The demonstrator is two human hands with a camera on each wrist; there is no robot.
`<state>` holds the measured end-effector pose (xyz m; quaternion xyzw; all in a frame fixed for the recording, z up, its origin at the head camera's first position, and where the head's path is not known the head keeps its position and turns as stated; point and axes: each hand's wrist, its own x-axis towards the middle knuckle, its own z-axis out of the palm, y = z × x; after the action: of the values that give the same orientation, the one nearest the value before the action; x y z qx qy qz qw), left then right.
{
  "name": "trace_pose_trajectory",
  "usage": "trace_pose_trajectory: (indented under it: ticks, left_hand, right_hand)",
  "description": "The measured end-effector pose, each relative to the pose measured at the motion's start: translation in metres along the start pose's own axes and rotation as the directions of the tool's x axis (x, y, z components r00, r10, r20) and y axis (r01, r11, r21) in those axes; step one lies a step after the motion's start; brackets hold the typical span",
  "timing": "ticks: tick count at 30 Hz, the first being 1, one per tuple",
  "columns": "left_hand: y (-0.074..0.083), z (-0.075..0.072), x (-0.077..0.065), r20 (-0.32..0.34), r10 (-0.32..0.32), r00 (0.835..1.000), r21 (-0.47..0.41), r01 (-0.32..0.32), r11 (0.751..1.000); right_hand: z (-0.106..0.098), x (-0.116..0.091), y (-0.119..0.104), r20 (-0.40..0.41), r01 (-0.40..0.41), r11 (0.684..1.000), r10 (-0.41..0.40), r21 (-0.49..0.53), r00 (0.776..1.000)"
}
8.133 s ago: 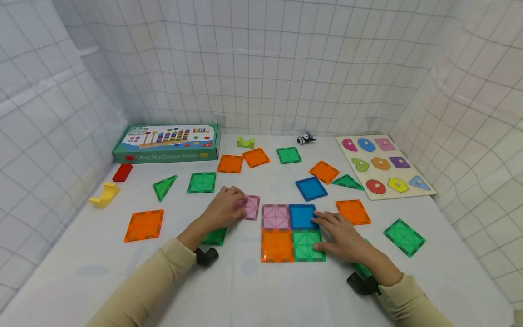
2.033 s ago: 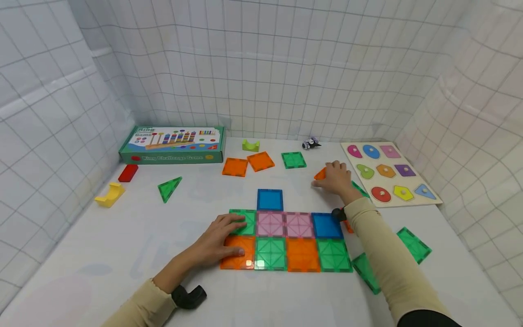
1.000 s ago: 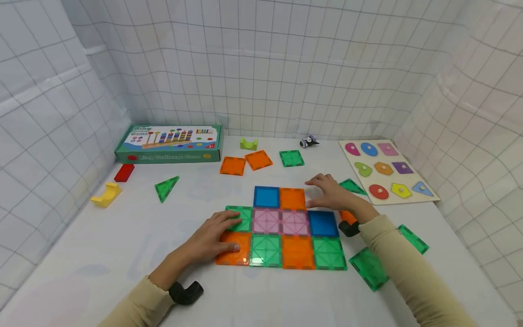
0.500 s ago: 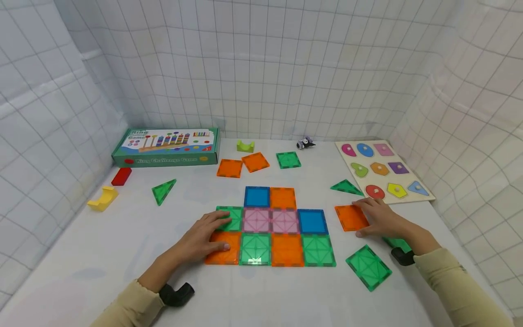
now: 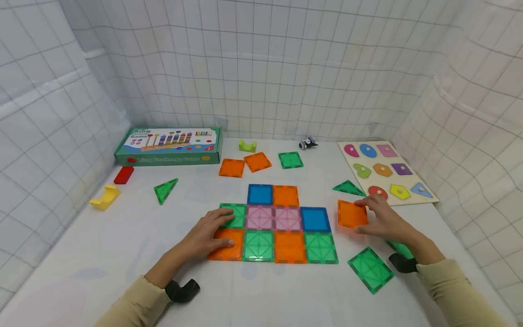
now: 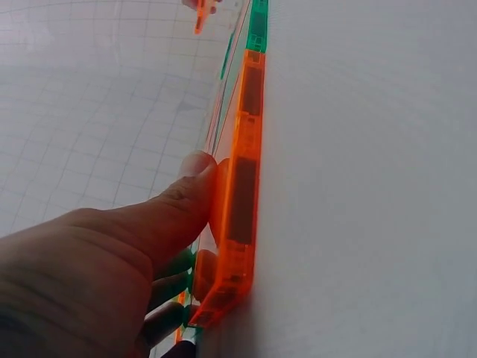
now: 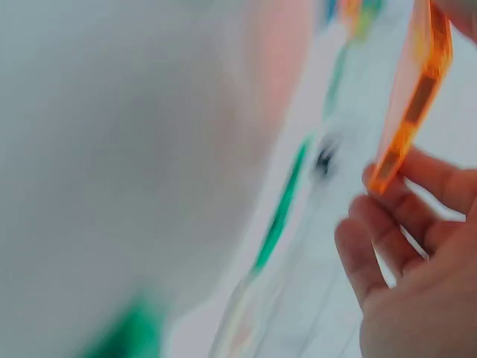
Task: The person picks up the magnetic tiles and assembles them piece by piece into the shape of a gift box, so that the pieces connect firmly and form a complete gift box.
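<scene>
In the head view my left hand [image 5: 202, 236] rests on the left end of a flat block of magnetic tiles, with fingertips on a green tile [image 5: 239, 215] and thumb on an orange tile [image 5: 229, 254]. The left wrist view has the thumb lying on that tile's top face. Pink tiles [image 5: 260, 218] sit mid-block; a blue tile [image 5: 259, 194] and an orange tile [image 5: 285, 195] join behind them. Right of the block, my right hand [image 5: 386, 220] pinches a loose orange square tile [image 5: 351, 214] by its edges, raised off the table in the right wrist view [image 7: 410, 112].
A green square tile [image 5: 371, 270] lies near the right forearm, and another green tile [image 5: 400, 249] is partly under the wrist. A green triangle [image 5: 348, 187] touches the shape puzzle board [image 5: 369, 171]. Loose tiles, a toy figure [image 5: 308, 143] and a game box [image 5: 169, 146] lie farther back.
The block has grown from a small square to wider rows with two tiles behind. My right hand placed an orange tile there, let go, moved right and lifted another; the left stays resting.
</scene>
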<state>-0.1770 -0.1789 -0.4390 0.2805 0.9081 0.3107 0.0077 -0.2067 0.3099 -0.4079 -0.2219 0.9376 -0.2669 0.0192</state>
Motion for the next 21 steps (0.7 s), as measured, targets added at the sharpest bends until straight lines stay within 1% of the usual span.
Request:
trace_pose_trajectory:
  ticks: [3, 5, 6, 9, 11, 12, 14, 16, 18, 19, 21]
  left_hand:
    - [0.001, 0.0, 0.0, -0.007, 0.004, 1.0, -0.008, -0.004, 1.0]
    - [0.001, 0.0, 0.0, -0.008, 0.004, 1.0, -0.015, -0.004, 1.0]
    - [0.001, 0.0, 0.0, -0.006, 0.002, 1.0, -0.018, -0.002, 1.0]
    - [0.001, -0.001, 0.0, 0.002, -0.008, 1.0, -0.024, 0.008, 1.0]
    - [0.001, -0.002, 0.0, 0.006, -0.012, 1.0, -0.025, 0.012, 1.0]
    - [0.001, -0.002, 0.0, 0.008, -0.015, 1.0, -0.024, 0.015, 1.0]
    - [0.001, -0.001, 0.0, 0.01, -0.019, 1.0, -0.026, 0.019, 0.999]
    - [0.001, -0.001, 0.0, 0.01, -0.019, 1.0, -0.027, 0.02, 0.999]
    - [0.001, 0.0, 0.0, 0.01, -0.017, 1.0, -0.028, 0.017, 0.999]
    - [0.001, 0.001, 0.0, 0.01, -0.015, 1.0, -0.029, 0.016, 0.999]
    - [0.001, 0.001, 0.0, 0.009, -0.012, 1.0, -0.029, 0.013, 1.0]
  right_hand:
    - [0.017, -0.008, -0.036, -0.078, 0.076, 0.996, -0.072, 0.048, 0.994]
    - [0.035, -0.013, -0.062, -0.105, 0.122, 0.991, -0.116, 0.057, 0.988]
    - [0.044, -0.015, -0.075, -0.106, 0.135, 0.989, -0.128, 0.058, 0.986]
    - [0.072, -0.021, -0.113, -0.052, 0.163, 0.985, -0.16, 0.052, 0.986]
    - [0.087, -0.023, -0.135, 0.017, 0.176, 0.984, -0.177, 0.026, 0.984]
    - [0.093, -0.022, -0.145, 0.057, 0.186, 0.983, -0.186, 0.015, 0.981]
    - [0.103, -0.02, -0.162, 0.115, 0.215, 0.976, -0.209, -0.042, 0.971]
    - [0.112, -0.016, -0.175, 0.153, 0.25, 0.963, -0.233, -0.102, 0.96]
    - [0.119, -0.011, -0.184, 0.17, 0.283, 0.945, -0.255, -0.167, 0.952]
    - [0.123, -0.009, -0.188, 0.168, 0.294, 0.935, -0.263, -0.199, 0.95]
    - [0.127, -0.005, -0.194, 0.182, 0.294, 0.929, -0.256, -0.226, 0.949]
